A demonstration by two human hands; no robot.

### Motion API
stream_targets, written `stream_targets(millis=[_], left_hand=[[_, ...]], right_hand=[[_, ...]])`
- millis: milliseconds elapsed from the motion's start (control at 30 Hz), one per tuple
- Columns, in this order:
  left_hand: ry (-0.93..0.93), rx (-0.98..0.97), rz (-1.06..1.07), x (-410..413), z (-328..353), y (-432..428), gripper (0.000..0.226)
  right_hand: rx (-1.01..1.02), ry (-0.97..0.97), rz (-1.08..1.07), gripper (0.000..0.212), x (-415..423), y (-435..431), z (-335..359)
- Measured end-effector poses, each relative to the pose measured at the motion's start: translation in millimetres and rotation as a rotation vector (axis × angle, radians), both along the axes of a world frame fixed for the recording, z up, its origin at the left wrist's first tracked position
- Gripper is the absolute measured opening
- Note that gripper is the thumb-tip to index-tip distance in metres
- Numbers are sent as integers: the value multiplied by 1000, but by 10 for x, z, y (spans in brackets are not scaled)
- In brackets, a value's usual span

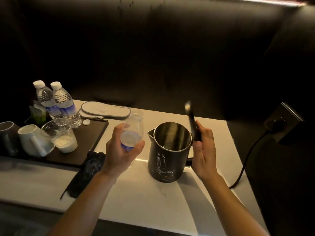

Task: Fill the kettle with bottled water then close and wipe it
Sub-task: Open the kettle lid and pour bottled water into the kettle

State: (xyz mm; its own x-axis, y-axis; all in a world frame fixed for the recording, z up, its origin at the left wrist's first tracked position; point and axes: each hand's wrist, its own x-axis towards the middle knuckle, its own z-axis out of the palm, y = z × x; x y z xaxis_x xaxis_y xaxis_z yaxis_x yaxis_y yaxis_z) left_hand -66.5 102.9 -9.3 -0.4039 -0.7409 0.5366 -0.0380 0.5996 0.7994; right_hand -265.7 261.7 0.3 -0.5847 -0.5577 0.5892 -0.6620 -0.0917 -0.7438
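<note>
- One left hand [121,149] is wrapped around one clear water bottle [132,133], uncapped, held off the counter with its open mouth pointing away and slightly up; the bottle looks nearly empty.
- One right hand [203,147] is curled around the kettle's handle, thumb laid along it.
- One dark kettle [167,159] stands upright on the pale counter [153,201], between the two hands, just right of the held bottle; its steel inside is showing.
- One lid [190,114] stands raised above the right hand's fingers, blurred.
- One black crumpled cloth [85,174] lies on the counter just left of the left wrist.
- One power cord [243,166] runs off right of the right hand to a wall socket [279,120].
- Left of the left hand, one dark tray [90,140] carries two mugs, one white [34,140] and one dark [8,137], both lying on their sides, plus one clear glass [63,135].
- Farther back on the tray stand two capped full bottles [58,103], touching each other, with one loose white cap [86,122] just beside them.
- Beyond the held bottle lies a flat pair of white slippers [105,110].
</note>
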Motion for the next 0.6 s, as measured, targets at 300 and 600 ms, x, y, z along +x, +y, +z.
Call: stream_targets(millis=[300, 600], left_hand=[[-561, -76, -365, 76, 756, -442, 64], [-1042, -239, -466, -123, 1319, -634, 70]], right_hand=[[-21, -103, -8, 87, -20, 9, 3], [-9, -147, -12, 56, -56, 4, -38]])
